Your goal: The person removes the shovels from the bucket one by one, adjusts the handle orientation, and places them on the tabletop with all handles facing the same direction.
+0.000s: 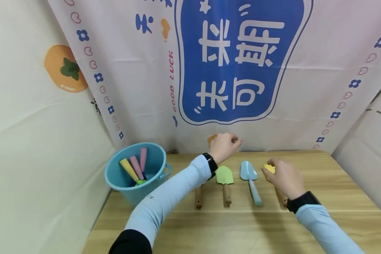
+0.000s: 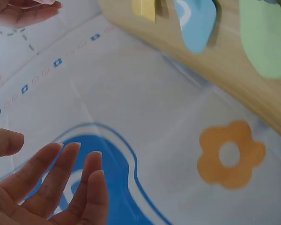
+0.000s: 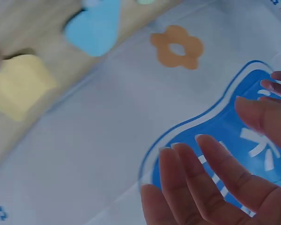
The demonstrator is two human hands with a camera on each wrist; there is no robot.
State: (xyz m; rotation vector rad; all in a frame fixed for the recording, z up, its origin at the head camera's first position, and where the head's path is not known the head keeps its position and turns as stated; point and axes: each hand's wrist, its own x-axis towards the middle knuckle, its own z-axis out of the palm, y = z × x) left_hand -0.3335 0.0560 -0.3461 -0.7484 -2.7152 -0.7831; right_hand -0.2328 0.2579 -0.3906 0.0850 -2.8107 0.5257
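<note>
Fingers loosely bent and holding nothing, my left hand (image 1: 223, 146) hovers above the table's back edge, beyond a green garden trowel (image 1: 224, 175) with a wooden handle. My right hand (image 1: 285, 178) hangs over a yellow-bladed trowel (image 1: 269, 168), covering much of it. In the right wrist view that hand's fingers (image 3: 192, 187) are spread slightly and grip nothing; the yellow blade (image 3: 23, 84) lies apart from them. Between the hands lies a light blue trowel (image 1: 249, 173), handle toward me. Another wooden handle (image 1: 198, 197) shows beneath my left forearm, which hides its blade.
A blue bucket (image 1: 139, 195) stands at the table's left side, with pink-handled and yellow-handled tools (image 1: 129, 169) in it. The wooden table (image 1: 222, 233) meets a printed cloth (image 1: 139, 88) hanging along its back edge. White cloth also hangs at both sides.
</note>
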